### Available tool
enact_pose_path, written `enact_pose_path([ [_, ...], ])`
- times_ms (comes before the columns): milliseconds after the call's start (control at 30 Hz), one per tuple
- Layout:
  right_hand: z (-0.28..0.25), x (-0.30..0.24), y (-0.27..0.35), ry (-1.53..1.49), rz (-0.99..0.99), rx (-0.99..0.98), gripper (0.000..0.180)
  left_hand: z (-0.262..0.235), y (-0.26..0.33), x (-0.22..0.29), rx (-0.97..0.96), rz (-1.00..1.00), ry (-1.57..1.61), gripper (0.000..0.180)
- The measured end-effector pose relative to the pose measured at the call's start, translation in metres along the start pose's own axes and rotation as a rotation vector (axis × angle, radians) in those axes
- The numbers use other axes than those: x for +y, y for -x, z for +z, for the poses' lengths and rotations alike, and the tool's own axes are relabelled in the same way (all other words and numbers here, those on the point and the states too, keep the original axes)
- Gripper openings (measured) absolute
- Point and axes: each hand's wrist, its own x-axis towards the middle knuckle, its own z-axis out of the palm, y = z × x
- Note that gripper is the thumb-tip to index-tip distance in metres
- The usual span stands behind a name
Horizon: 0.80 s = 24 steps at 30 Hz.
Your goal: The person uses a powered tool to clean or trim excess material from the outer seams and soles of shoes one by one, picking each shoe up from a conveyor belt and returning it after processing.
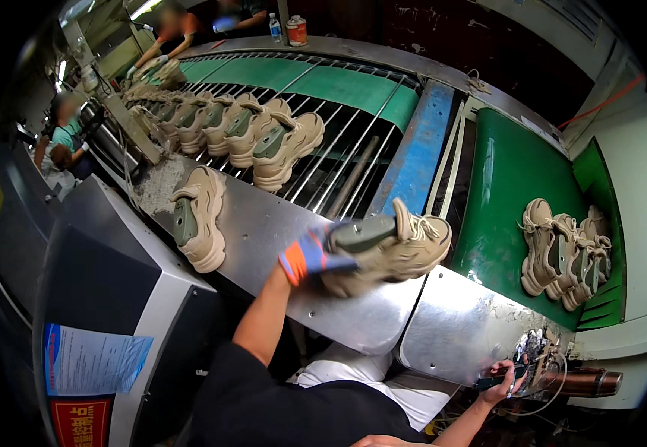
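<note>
My left hand (313, 257), in a blue and orange glove, grips a beige chunky sneaker (422, 249) by its heel end over the metal ledge (264, 231). A dark green shoe last (361, 233) fills the sneaker's opening, and its toe points right. The sneaker is slightly smeared by motion. At the lower right, my bare right hand (504, 381) is closed around a small dark object (487, 381) whose kind I cannot make out. Another beige sneaker (206, 216) with a last stands on the ledge's left part.
Beyond the ledge, a row of lasted sneakers (223, 123) stands on a rod conveyor (338, 156). More sneakers (554, 253) sit at the green belt's (506, 194) tunnel mouth. A dark machine housing (107, 261) is at left. People work at the far left.
</note>
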Motion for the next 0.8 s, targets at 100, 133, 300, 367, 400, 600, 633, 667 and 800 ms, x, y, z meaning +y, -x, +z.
enact_pose_path([
  [100,0.0,-0.002,0.001,0.021,-0.022,-0.001,0.057,0.049,0.045,0.039,-0.245,0.044,0.226,0.076],
  [133,-0.001,-0.002,0.001,0.05,-0.043,-0.013,0.056,0.055,0.043,0.027,-0.253,0.013,0.319,0.073],
  [300,0.014,-0.013,0.006,-0.014,0.02,-0.033,0.049,0.083,-0.072,-0.058,0.23,-0.198,0.238,0.063],
  [367,-0.002,-0.004,0.002,0.03,-0.054,-0.015,0.051,0.104,-0.11,-0.015,-0.004,-0.303,0.312,0.058],
  [400,0.002,-0.007,0.005,0.018,-0.033,0.015,0.053,0.106,-0.125,-0.023,0.023,-0.238,0.213,0.049],
  [600,0.001,0.004,-0.008,-0.079,-0.161,0.291,0.055,0.112,-0.095,0.107,0.051,0.141,0.473,0.061],
  [633,-0.007,0.007,-0.008,-0.081,-0.2,0.314,0.055,0.111,-0.071,0.155,0.057,0.307,0.331,0.068],
  [667,-0.008,0.003,-0.008,-0.103,-0.127,0.371,0.054,0.114,-0.052,0.182,0.085,0.452,0.246,0.074],
  [800,-0.01,-0.01,0.0,-0.106,0.089,0.369,0.048,0.109,-0.032,0.198,-0.079,0.774,0.058,0.088],
])
